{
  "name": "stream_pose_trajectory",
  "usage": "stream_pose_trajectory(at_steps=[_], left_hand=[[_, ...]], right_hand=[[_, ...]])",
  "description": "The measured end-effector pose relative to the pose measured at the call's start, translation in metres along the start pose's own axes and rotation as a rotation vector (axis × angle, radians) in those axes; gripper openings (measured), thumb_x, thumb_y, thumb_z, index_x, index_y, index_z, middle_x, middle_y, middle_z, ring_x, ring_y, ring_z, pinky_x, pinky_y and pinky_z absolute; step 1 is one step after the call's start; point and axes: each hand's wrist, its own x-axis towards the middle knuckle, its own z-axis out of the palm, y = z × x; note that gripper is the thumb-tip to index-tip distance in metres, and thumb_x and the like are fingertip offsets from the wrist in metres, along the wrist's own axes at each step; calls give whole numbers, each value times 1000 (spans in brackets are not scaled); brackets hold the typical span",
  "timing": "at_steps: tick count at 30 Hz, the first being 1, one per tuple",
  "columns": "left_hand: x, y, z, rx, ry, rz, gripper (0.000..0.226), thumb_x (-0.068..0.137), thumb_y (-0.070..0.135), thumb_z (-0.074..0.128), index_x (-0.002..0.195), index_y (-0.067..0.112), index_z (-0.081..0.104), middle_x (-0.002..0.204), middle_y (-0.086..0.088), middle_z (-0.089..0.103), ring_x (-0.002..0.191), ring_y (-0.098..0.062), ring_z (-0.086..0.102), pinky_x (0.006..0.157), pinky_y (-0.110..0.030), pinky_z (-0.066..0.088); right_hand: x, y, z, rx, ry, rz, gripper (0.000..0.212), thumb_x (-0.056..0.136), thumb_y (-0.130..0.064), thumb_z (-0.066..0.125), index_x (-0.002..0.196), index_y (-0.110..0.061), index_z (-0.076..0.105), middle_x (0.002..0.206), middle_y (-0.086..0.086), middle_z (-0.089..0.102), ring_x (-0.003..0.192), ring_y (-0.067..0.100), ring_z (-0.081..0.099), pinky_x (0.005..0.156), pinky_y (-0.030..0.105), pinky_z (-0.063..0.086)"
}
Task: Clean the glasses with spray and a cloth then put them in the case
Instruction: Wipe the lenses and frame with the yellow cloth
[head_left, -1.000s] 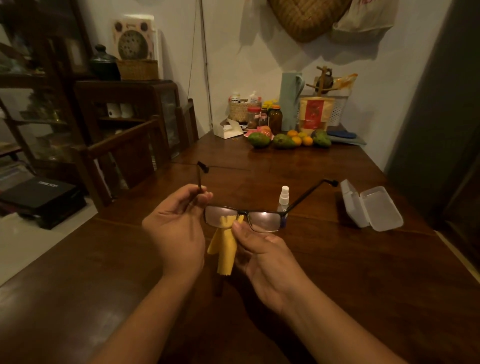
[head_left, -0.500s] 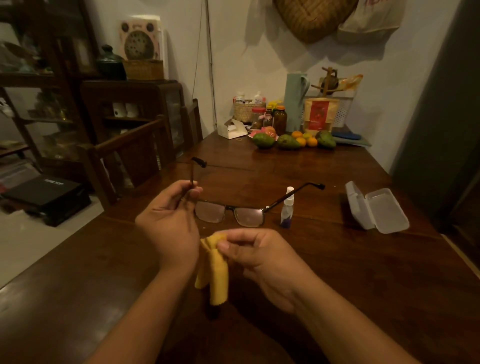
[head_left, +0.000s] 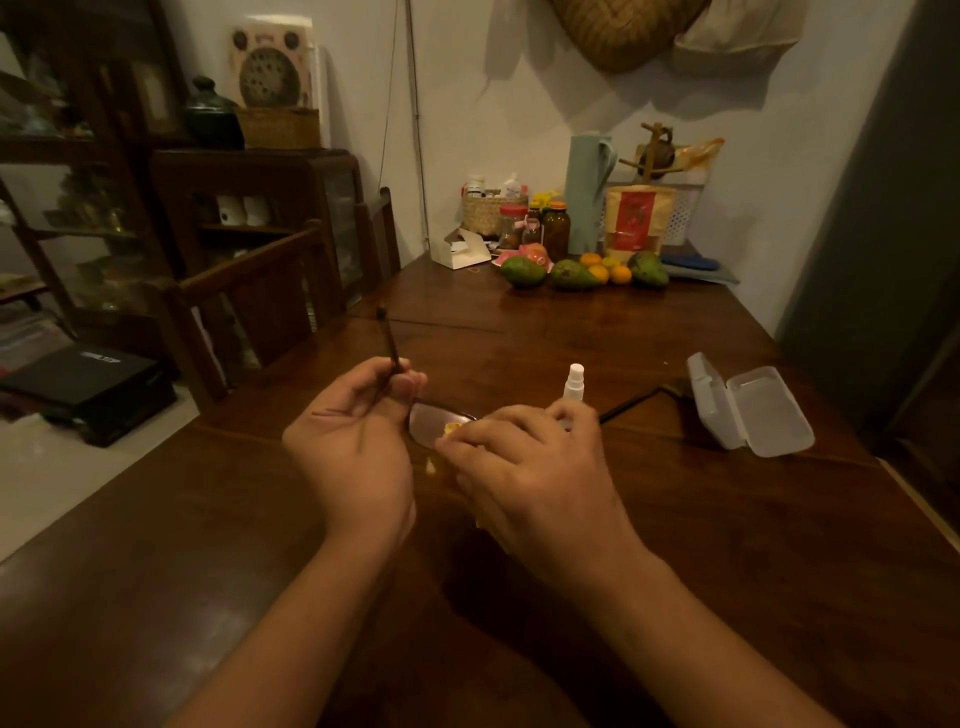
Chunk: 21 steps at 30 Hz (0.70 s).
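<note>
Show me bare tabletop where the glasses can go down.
Bare table runs between the fruit and the spray bottle. More lies nearer than the open case, right of the right hand, and left of the left hand. Crowded: the far end, with jars and fruit.

Dim, warm indoor light from above, source out of frame. Far wall (head_left: 519, 104) brightest; near table (head_left: 727, 597) sinks to dark brown. Soft sheen on table, far centre and near left. Woven basket (head_left: 623, 36) throws soft shadow on wall. Dark shadow on wood under left hand (head_left: 358, 447) and right hand (head_left: 540, 483). Left shelves (head_left: 78, 234) murky, noisy. Wide-angle bending at edges; overall slightly soft.
</note>
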Motion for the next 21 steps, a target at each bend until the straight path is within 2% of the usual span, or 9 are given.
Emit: stream_pose_trajectory(at_steps=[2, 5, 6, 8, 10, 13, 16, 19, 21], left_hand=[[0, 0, 0, 1, -7, -1, 24, 77, -14, 64, 84, 8, 71, 70, 2, 73, 71, -14, 69, 73, -29, 58], [-3, -3, -1, 52, -49, 46, 30, 77, -13, 66, 84, 15, 73, 74, 2, 74, 74, -15, 70, 73, -29, 59], [-4, -4, -1, 67, -58, 56, 31, 77, -12, 67, 84, 17, 73, 75, 3, 75, 75, -15, 71, 73, -28, 59], [-4, -7, -2, 86, -55, 52, 30, 76, -11, 68, 86, 16, 74, 77, 3, 75, 76, -15, 72, 71, -26, 58], [-3, -7, -3, 95, -47, 48, 25, 76, -10, 68, 89, 11, 74, 77, 3, 75, 76, -15, 72, 70, -24, 56], [1, -6, -5, 128, -49, 100, 22, 77, -6, 70, 90, 12, 74, 78, 1, 75, 77, -15, 72, 71, -25, 57], [2, -4, -7, 144, -61, 151, 23, 79, -5, 70, 92, 13, 72, 81, 0, 74, 79, -17, 72, 73, -25, 57], [0, -4, -7, 176, -80, 176, 25, 79, -6, 69, 92, 15, 72, 80, 5, 74, 79, -16, 73, 72, -23, 56], [-1, -3, -6, 170, -87, 169, 30, 79, -7, 69, 88, 21, 72, 77, 8, 75, 78, -13, 72, 71, -22, 56]], right_hand=[[-1, 1, -1, -80, 39, 26, 36, 78, -27, 80, 113, -25, 73, 116, -5, 73, 112, 23, 64, 88, 41, 27], [-1, 5, -4, -47, 143, 37, 22, 86, -28, 61, 101, -24, 77, 104, -6, 76, 106, 22, 67, 86, 41, 26], [-1, 6, -4, -12, 157, 17, 19, 86, -26, 62, 97, -23, 77, 100, -6, 76, 103, 22, 67, 86, 39, 27], [-1, 8, -2, 100, 175, -38, 12, 80, -17, 76, 91, -21, 78, 94, -7, 76, 99, 20, 68, 86, 34, 25], [-1, 10, -1, 208, 177, -69, 7, 84, -20, 73, 88, -23, 78, 91, -11, 76, 99, 16, 67, 82, 32, 18], [0, 18, -4, 316, 129, -82, 17, 90, -31, 60, 88, -27, 77, 93, -15, 74, 103, 11, 64, 82, 42, 28], [-1, 28, -7, 376, 129, -55, 12, 87, -25, 63, 89, -25, 75, 97, -13, 73, 101, 12, 65, 75, 56, 40], [-1, 33, -6, 409, 130, -17, 10, 85, -14, 70, 92, -20, 73, 99, -5, 73, 101, 17, 65, 75, 56, 47], [0, 30, -6, 436, 121, 25, 11, 87, -16, 66, 95, -20, 73, 101, -5, 72, 103, 19, 65, 77, 57, 48]])
